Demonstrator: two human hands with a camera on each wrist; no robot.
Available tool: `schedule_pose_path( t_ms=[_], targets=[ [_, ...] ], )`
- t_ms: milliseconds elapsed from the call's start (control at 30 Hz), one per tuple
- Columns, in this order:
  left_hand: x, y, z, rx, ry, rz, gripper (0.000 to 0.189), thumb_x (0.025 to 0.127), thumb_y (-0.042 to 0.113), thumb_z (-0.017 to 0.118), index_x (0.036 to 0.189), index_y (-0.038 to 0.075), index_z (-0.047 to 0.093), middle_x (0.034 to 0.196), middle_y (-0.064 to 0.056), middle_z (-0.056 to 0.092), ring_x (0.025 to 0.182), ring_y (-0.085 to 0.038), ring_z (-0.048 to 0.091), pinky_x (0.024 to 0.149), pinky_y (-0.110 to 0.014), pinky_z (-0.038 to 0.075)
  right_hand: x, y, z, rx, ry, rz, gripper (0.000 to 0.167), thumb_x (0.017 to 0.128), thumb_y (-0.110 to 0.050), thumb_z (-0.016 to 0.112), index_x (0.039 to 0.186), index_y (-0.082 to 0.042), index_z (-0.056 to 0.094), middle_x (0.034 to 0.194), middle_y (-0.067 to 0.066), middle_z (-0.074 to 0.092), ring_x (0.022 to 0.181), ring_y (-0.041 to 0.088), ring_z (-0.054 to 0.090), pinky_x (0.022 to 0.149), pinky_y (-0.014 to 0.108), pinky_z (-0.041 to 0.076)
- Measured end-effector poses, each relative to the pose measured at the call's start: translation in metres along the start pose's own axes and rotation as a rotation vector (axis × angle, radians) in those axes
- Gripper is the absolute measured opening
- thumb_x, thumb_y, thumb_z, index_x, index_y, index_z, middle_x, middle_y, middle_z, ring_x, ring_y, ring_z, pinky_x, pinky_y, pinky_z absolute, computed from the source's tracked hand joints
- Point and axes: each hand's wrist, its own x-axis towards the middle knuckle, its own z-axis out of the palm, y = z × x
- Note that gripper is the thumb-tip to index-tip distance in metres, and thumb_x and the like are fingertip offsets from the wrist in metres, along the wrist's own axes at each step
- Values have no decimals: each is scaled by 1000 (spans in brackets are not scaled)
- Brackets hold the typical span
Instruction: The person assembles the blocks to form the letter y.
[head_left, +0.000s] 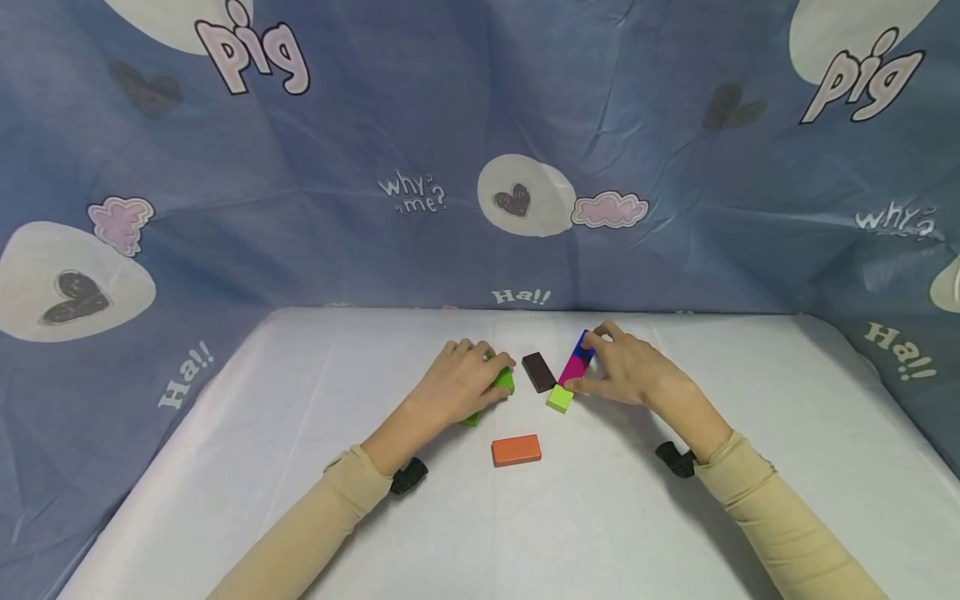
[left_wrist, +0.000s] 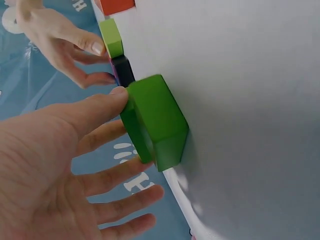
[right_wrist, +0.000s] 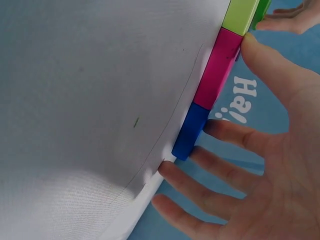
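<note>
In the head view, my left hand (head_left: pixel 457 383) holds a green block (head_left: pixel 504 381) by its ends, thumb on one and fingertips on the other. Close beside it in the left wrist view stands a wider green block (left_wrist: pixel 157 107), mostly hidden under the hand from above. My right hand (head_left: pixel 633 367) touches the side of a straight row of blocks. That row runs from a lime block (right_wrist: pixel 241 17) through a magenta block (right_wrist: pixel 217 67) to a blue block (right_wrist: pixel 191 131). The thumb meets the lime-magenta joint; a fingertip touches the blue block.
A dark brown block (head_left: pixel 538 372) lies between the hands, one corner near the row. Closer to me lies an orange block (head_left: pixel 516 450) on the white tabletop (head_left: pixel 480 533). Blue printed cloth (head_left: pixel 360 250) hangs behind the table.
</note>
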Motion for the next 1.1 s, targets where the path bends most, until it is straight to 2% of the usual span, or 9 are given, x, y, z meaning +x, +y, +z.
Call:
schedule_pose_path(
  t_ms=[267, 600, 800, 1100],
  targets=[
    [12, -11, -3, -5, 5, 5, 43, 104, 46, 70, 139, 21, 70, 132, -16, 75, 119, -41, 72, 100, -56, 59, -1, 0, -1, -11, 0, -7, 83, 93, -62, 76, 152, -7, 57, 154, 25, 52, 113, 44, 72, 102, 63, 57],
    [32, -23, -6, -20, -24, -3, 37, 105, 46, 67, 138, 29, 71, 131, -15, 75, 116, -41, 72, 97, -55, 59, 0, 1, 0, -17, -2, -3, 84, 93, -61, 77, 153, -7, 56, 153, 24, 53, 108, 41, 72, 99, 61, 59],
    [45, -31, -3, 1, -13, 11, 36, 104, 47, 68, 134, 28, 73, 124, -13, 78, 114, -37, 74, 98, -55, 60, 0, 1, 1, -18, -2, 0, 83, 93, -61, 77, 153, -7, 56, 153, 24, 53, 107, 40, 72, 98, 61, 59],
    [59, -30, 1, -17, -56, -21, 34, 105, 50, 66, 131, 30, 73, 126, -9, 77, 118, -34, 71, 101, -52, 57, -1, 1, 0, -12, -4, 1, 81, 93, -62, 76, 152, -9, 57, 154, 23, 53, 109, 41, 73, 98, 61, 59]
  ],
)
